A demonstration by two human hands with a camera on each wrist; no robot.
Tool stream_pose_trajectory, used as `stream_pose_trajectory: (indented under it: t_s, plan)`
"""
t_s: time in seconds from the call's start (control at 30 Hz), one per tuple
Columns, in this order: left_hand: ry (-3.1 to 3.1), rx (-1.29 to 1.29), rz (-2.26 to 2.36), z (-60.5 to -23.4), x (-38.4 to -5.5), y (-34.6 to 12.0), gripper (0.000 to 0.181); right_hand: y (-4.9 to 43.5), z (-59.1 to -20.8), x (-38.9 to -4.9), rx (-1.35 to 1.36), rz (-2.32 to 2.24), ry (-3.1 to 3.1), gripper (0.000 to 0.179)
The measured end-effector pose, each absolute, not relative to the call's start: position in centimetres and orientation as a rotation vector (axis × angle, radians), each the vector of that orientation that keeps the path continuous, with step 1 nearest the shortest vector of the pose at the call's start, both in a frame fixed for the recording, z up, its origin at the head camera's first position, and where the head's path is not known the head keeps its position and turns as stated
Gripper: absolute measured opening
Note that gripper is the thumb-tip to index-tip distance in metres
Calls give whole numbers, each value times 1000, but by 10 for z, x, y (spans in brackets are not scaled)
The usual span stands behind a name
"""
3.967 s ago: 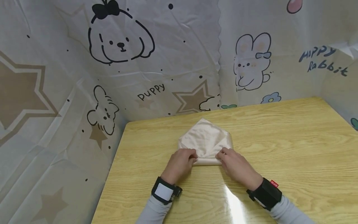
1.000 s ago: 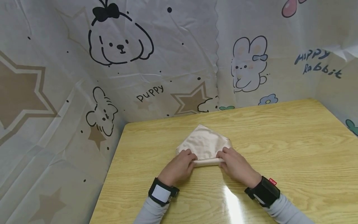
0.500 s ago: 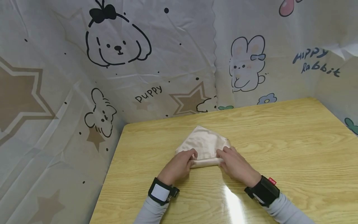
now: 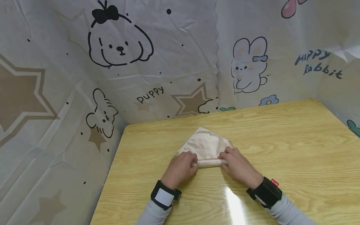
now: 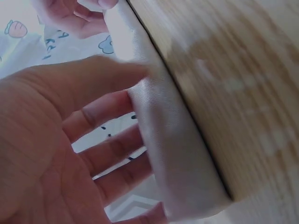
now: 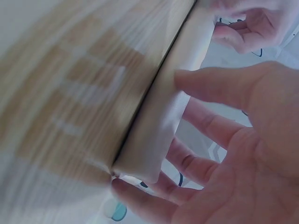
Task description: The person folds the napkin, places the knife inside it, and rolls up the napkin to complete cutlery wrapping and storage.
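A cream satin cloth (image 4: pixel 204 143) lies on the table, its far part flat and coming to a point. Its near edge forms a thick roll (image 4: pixel 208 163). My left hand (image 4: pixel 180 168) grips the left end of this roll. In the left wrist view the thumb presses the near side and the fingers reach over the far side. My right hand (image 4: pixel 239 167) holds the right end the same way, and the right wrist view shows the thumb on the roll (image 6: pixel 154 126) with the fingers behind it. The cloth's underside is hidden.
The wood-grain table (image 4: pixel 281 140) extends on both sides of the cloth. A printed white curtain (image 4: pixel 174 56) hangs behind and to the left of it. Each wrist wears a black strap (image 4: pixel 265 192). Light glares off the tabletop near the front.
The near edge has been rolled thicker, and the flat part with its far point has come closer to me. My left fingers shifted slightly on the roll. Both hands still hold the ends.
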State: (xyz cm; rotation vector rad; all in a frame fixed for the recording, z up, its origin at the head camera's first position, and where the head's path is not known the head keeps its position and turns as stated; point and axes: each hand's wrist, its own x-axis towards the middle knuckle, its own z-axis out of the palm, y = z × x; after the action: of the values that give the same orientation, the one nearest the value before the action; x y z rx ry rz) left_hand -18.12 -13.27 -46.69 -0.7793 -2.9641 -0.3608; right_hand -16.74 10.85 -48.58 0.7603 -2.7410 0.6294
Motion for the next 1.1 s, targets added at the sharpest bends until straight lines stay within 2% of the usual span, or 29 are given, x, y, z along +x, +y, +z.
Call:
stream_pose_trajectory:
  t_s: [0.17, 0.57, 1.1]
  plan:
    - [-2949, -754, -213, -466, -177, -129, 16, 110, -488, -169, 736, 619, -2770, 18]
    - [-2930, -702, -119, -474, -177, -125, 7, 112, -488, -172, 746, 563, -2748, 29]
    - [-2880, -781, 30, -467, -175, -123, 6, 112, -486, -172, 768, 546, -2716, 19]
